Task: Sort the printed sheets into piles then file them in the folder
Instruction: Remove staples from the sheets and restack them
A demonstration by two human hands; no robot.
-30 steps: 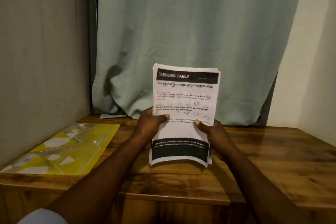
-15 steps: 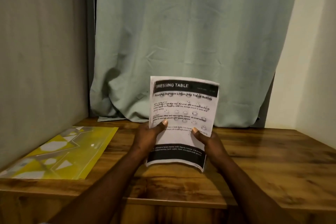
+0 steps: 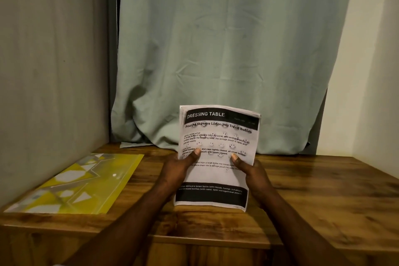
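Now holds a stack of printed sheets [image 3: 218, 142] upright above the wooden table [image 3: 323, 190], top page turned toward the camera, presumably so that the heading "DRESSING TABLE" can be read before sorting. Grips the stack's left edge with the left hand [image 3: 174, 171], thumb flat on the front of the page, other fingers hidden behind. Grips the right edge the same way with the right hand [image 3: 251, 174]. Pinches both sides at about mid-height, probably to stop the limp paper from flopping and to square the edges. Shows several layered edges at the top and at the lower right corner; cannot tell how many sheets. Cannot tell either whether the bottom edge touches the tabletop.

Has the yellow patterned folder [image 3: 75, 185] lying flat on the table, well to the left of the stack and beside the grey wall [image 3: 49, 71], likely parked out of the way until piles exist. Shows no piles yet, so seems at the very start: reading sheet 1 to choose its pile.
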